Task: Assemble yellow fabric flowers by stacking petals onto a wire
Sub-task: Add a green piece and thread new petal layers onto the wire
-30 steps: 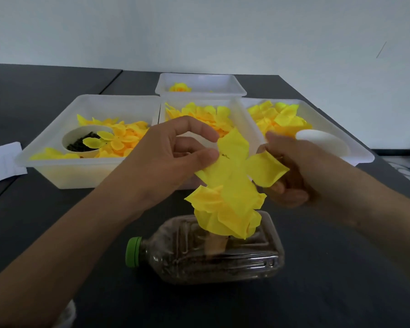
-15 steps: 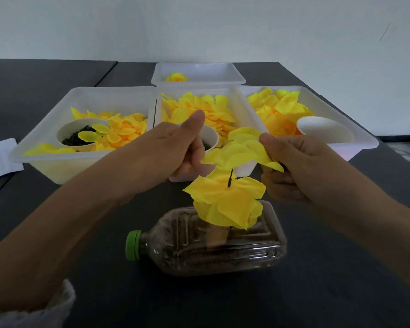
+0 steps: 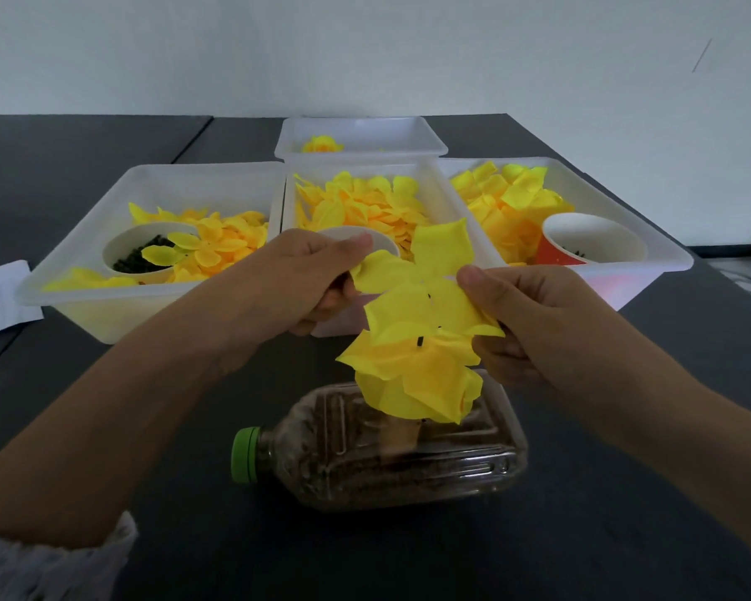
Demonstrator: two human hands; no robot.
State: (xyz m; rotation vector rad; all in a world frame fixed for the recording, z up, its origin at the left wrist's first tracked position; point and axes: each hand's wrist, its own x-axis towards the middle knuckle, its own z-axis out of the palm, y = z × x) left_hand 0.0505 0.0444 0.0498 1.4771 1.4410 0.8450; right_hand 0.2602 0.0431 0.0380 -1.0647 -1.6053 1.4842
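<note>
Left hand (image 3: pixel 304 284) and right hand (image 3: pixel 534 323), fingers pinching a flat yellow fabric petal piece (image 3: pixel 426 279), just above the yellow fabric flower (image 3: pixel 412 379) on a thin dark wire (image 3: pixel 419 340), over a clear plastic bottle (image 3: pixel 386 448) on the dark desk (image 3: pixel 582 535)

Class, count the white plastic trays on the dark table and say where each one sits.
4. A left white plastic tray, a middle white plastic tray and a right white plastic tray form a row; a far white plastic tray sits behind the middle one. None seems hidden.
</note>
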